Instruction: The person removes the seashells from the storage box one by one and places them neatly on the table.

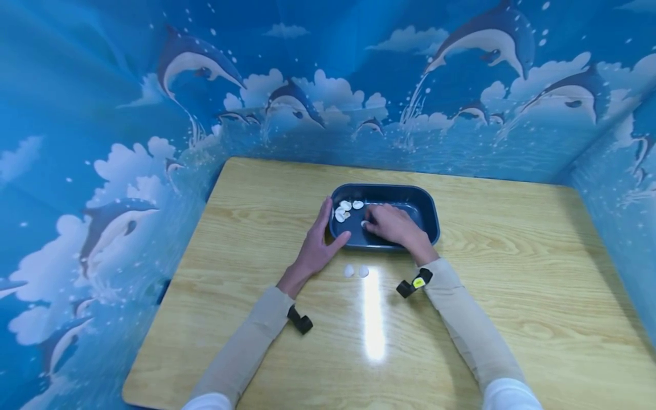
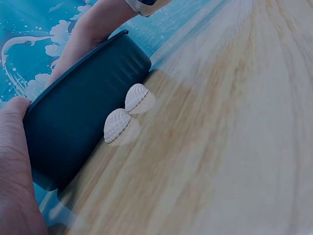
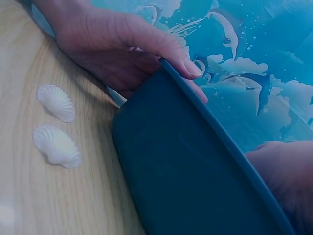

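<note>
A dark blue rectangular basin stands on the table. My left hand rests against its near left corner, fingers fairly straight along the outer wall and thumb at the rim. My right hand reaches down inside, its fingers curled and pinching a small white seashell near the basin floor. In both wrist views the basin wall hides these fingertips. Several white shells lie together at the basin's left end. In front of the basin, two ribbed white seashells, one left and one right, sit side by side.
The wood-grain table extends to both sides of the basin. A blue dolphin-print sheet rises behind its far edge and along the sides. Each sleeved wrist carries a black strap-on camera, one left and one right.
</note>
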`<state>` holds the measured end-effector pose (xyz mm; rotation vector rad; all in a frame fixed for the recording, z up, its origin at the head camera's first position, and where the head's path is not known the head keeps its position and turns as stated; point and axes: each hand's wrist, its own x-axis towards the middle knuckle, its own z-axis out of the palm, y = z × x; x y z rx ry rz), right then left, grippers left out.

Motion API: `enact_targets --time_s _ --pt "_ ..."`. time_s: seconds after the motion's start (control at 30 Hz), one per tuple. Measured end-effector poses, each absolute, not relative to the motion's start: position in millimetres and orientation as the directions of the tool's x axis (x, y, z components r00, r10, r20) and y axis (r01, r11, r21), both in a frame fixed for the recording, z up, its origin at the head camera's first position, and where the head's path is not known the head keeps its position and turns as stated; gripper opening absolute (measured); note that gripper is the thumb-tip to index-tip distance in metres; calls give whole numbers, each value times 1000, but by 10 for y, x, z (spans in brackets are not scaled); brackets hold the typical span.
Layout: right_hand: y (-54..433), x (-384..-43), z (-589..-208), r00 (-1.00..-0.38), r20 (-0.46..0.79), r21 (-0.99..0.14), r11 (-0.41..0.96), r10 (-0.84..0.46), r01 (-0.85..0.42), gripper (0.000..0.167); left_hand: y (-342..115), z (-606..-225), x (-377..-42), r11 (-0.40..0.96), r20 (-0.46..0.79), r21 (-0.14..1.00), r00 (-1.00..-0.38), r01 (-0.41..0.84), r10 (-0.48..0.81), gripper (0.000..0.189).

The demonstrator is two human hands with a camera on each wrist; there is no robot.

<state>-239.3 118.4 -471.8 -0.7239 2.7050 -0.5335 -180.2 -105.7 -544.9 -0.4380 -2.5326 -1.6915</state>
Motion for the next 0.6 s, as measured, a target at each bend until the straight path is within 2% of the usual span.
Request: enact_targets --time_s 0.23,0.6 --pt "1264 -2382 -4694 -786 -172 -491 744 -593 -453 29 -1058 -5436 -1803 354 209 895 -956 273 207 91" --pt "1308 -2372 -4718 -784 -197 -474 757 -589 -450 22 -1064 -5441 -1796 355 215 892 -953 280 211 93"
